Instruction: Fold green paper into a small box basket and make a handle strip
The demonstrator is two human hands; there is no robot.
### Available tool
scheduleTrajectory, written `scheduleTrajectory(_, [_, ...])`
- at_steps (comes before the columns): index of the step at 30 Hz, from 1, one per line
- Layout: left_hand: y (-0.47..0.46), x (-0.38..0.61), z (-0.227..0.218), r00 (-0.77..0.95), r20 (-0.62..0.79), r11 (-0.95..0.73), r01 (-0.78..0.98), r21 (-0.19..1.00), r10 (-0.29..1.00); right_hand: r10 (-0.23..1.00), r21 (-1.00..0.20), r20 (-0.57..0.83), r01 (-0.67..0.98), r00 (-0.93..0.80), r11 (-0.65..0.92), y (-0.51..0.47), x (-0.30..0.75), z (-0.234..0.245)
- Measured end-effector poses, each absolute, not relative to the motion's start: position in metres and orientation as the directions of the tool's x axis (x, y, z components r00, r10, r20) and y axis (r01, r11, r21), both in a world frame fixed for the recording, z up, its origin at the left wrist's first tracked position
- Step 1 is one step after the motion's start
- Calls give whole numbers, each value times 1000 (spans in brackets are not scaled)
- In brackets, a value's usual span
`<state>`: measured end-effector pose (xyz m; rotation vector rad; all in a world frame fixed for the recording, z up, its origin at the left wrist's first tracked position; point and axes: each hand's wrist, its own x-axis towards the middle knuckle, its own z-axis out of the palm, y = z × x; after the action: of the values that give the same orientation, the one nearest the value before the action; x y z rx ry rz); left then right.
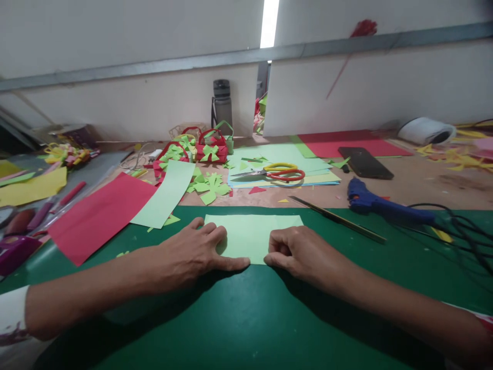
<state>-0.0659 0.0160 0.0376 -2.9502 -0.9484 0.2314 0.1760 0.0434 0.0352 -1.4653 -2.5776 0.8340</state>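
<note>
While flat, pale green paper [246, 234] under left fingers [219, 234] apart; right fingers [277, 239] curled together

head view | texts, labels, brands, numbers, signs | none readable

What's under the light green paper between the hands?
The green surface shows around the light green paper; whatever lies directly beneath the paper is covered and can't be seen.
</note>
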Motion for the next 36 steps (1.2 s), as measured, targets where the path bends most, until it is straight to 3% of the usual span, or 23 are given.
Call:
scheduleTrajectory(10, [-7,-92,32,705,-97,-712,700,-58,702,821,-490,-199,780,-536,390,44,177,35])
scheduleTrajectory(18, [-32,-114,16,565,61,-564,825,-26,823,828,-481,-165,777,-536,407,43,177,30])
scheduleTrajectory(23, [-36,-120,17,579,128,-584,811,7,805,831,-478,-139,772,-538,420,41,176,32])
scheduleTrajectory(28, [-33,-94,16,578,327,-608,794,-15,747,846,-457,-139,791,-515,407,38,175,33])
scheduleTrajectory(30, [-29,-72,15,651,303,-682,731,-4,696,851,-446,-136,798,-507,405,37,175,34])
scheduleTrajectory(33, [-17,-42,13,692,149,-701,713,10,706,860,-422,-137,815,-491,398,38,177,35])
scheduleTrajectory(36, [-6,-27,12,707,99,-713,700,40,700,870,-398,-150,834,-470,382,39,184,37])
